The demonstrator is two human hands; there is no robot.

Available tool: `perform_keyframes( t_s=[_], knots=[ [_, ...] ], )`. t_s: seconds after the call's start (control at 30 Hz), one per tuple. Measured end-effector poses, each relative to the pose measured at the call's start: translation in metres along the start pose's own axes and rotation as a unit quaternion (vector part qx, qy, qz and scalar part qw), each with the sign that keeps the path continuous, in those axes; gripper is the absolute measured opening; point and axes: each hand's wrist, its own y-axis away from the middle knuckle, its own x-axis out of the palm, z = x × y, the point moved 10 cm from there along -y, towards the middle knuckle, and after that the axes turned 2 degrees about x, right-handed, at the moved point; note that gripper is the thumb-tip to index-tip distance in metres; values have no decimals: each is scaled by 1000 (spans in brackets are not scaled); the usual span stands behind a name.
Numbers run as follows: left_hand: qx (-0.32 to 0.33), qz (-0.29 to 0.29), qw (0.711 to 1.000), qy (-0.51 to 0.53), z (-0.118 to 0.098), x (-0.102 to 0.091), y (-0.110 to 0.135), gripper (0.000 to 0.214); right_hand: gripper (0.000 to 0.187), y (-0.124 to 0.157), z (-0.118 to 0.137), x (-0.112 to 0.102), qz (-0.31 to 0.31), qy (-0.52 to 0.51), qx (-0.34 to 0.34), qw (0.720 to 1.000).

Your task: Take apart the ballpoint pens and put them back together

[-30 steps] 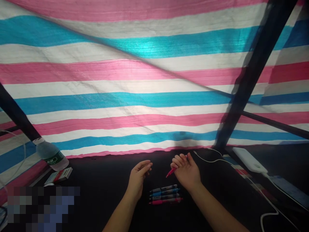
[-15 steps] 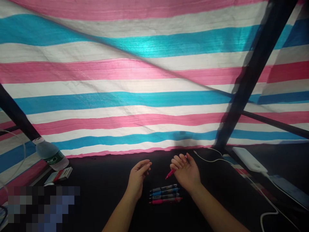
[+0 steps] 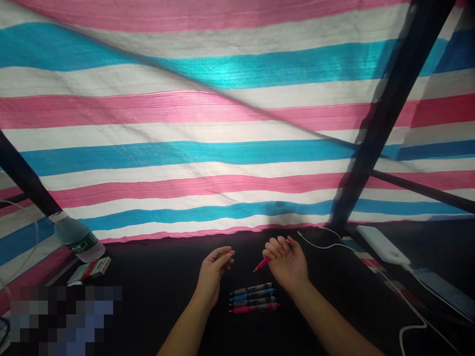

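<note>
Right hand [image 3: 286, 264] nearly where it was a second ago, curled fingers pinching a pink pen [image 3: 262, 264] with its tip toward the left, left hand [image 3: 213, 269] beside it holding nothing, fingers loosely curled, four retractable pens [image 3: 254, 298] side by side just below on a black tabletop [image 3: 159, 296], one plastic water bottle [image 3: 78, 240] far left, one white power bank [image 3: 382, 244] far right

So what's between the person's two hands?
In the head view, a pink pen held in the right hand points toward the left hand over the dark surface.
</note>
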Motion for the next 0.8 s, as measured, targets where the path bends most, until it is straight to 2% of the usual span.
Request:
perform_keyframes(
  t_s=[0.37,0.43,0.57,0.63,0.8],
  knots=[
    [7,24,1000,-13,3,3,-1,38,38,-1,3,-5,-12,-5,-7,1000],
    [10,62,998,-31,3,14,3,36,39,-1,3,-5,-16,-5,-12,1000],
    [1,194,978,-76,9,48,22,40,42,-1,4,-5,-18,2,-18,1000],
    [-6,236,968,-84,12,59,31,40,42,-1,3,-5,-15,8,-16,1000],
    [-8,259,962,-81,13,67,36,35,34,-4,-1,-10,-14,17,-13,1000]
  ],
)
